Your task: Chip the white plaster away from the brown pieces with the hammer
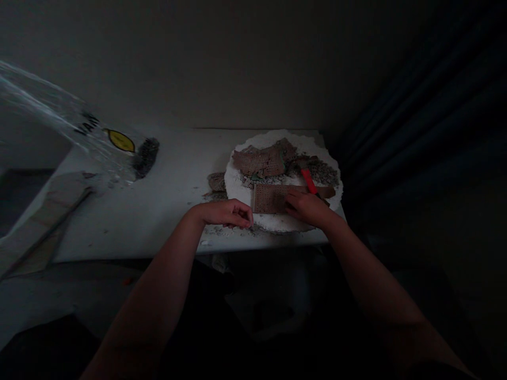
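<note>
Left forearm (pixel 158 279) and right forearm (pixel 368 269) reach forward from the near edge of the view toward a brown perforated strip (pixel 269 199), which lies flat on a ragged-edged white disc (pixel 237 191), its long axis running left to right. Right hand (pixel 308 207) is the nearer of the two: its bent fingers touch the strip right of the middle, though whether they grip or only press cannot be told. Left hand (pixel 232 213) is just beside the strip's left end, its fingers curled and thumb close to the fingertips; anything pinched there cannot be made out. Red piece (pixel 308 180) stands close beyond the right hand at the strip's far edge and obstructs access from that side. Farther back on the disc, a crumpled brown sheet (pixel 261 161) and loose gray granules (pixel 322 171) block the space behind the strip. Brown clump (pixel 217 182) lies left of the disc on the white table (pixel 174 200); a clear plastic bag (pixel 95 142) is well apart, farther left.
</note>
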Tool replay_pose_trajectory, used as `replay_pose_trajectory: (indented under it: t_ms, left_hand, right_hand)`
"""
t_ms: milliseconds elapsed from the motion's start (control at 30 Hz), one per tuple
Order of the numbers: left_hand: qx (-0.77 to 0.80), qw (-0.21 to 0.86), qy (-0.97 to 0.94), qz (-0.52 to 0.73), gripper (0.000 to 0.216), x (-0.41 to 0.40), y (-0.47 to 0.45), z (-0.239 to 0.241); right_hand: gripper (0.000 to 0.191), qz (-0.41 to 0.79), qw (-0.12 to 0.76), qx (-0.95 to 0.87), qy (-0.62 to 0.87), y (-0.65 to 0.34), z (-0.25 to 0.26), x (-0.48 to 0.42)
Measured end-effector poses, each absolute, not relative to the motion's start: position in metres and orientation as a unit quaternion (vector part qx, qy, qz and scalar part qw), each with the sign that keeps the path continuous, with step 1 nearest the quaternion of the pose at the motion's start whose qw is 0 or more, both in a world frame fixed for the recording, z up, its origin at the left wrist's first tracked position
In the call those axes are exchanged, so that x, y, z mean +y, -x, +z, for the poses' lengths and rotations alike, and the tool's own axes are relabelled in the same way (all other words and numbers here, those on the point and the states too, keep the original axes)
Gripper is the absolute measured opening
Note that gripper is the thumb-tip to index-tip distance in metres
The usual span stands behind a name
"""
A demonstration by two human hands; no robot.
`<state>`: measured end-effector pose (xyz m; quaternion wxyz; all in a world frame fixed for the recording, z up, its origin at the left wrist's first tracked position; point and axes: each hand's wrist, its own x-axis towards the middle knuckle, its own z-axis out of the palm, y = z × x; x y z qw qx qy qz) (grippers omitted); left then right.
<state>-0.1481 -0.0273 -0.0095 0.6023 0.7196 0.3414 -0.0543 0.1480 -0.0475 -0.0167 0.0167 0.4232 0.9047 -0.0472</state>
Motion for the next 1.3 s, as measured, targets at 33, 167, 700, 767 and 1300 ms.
replay_pose_trajectory:
  t_ms: [33, 167, 700, 767, 1300]
  left_hand:
    - [0.342, 0.599, -0.722, -0.052, 0.038, -0.027, 0.147, -0.011]
    - [0.352, 0.591, -0.725, -0.031, 0.036, -0.025, 0.142, -0.016]
    - [0.391, 0.570, -0.688, 0.220, 0.035, -0.035, 0.119, -0.021]
    - [0.386, 0.574, -0.690, 0.213, 0.033, -0.036, 0.117, -0.021]
    - [0.341, 0.530, -0.751, 0.195, 0.024, -0.045, 0.103, -0.021]
  right_hand:
    - [0.024, -0.045, 0.025, 0.905, -0.423, -0.149, -0.017, -0.048]
    - [0.028, -0.016, 0.054, 0.900, -0.432, -0.148, -0.018, -0.049]
    - [0.034, -0.040, 0.001, 0.869, -0.493, -0.145, -0.013, -0.053]
    - [0.035, -0.038, 0.003, 0.869, -0.492, -0.144, -0.015, -0.053]
    - [0.013, -0.259, -0.290, 0.825, -0.410, -0.114, -0.016, -0.078]
